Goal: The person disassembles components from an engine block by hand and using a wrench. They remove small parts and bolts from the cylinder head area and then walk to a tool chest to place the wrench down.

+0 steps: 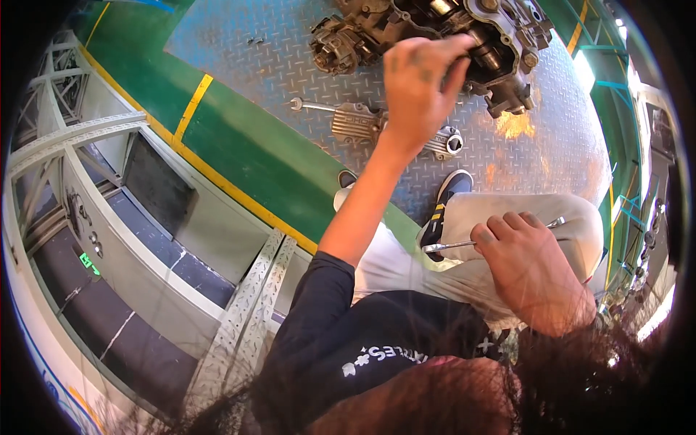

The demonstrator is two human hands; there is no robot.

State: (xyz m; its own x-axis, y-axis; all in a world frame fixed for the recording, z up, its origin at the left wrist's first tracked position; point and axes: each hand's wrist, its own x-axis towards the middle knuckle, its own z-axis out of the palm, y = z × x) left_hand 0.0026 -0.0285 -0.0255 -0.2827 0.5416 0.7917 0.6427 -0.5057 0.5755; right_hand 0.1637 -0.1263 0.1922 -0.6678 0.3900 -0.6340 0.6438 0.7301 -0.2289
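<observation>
At nine o'clock stands a pale metal frame [109, 134] with dark panels. Next to it, toward ten o'clock, a yellow line [192, 109] crosses the green floor [145, 76]. Just short of twelve o'clock, an open-ended wrench [315, 106] lies on the tread plate [272, 61], its near end at a ribbed metal cover [351, 123]. The left hand [417, 83] is at one o'clock, reaching into the engine [500, 22], thumb and index finger bent toward each other by a shaft [484, 52] inside; whether they grip it I cannot tell. Beyond the left forearm, a metal piece [446, 143] with a round opening lies on the plate. The engine spreads from twelve to two o'clock. Between three and four o'clock, the right hand [525, 261] is closed around a long wrench [458, 246], over the pale trousers [573, 225], both wrench ends sticking out past the fingers.
</observation>
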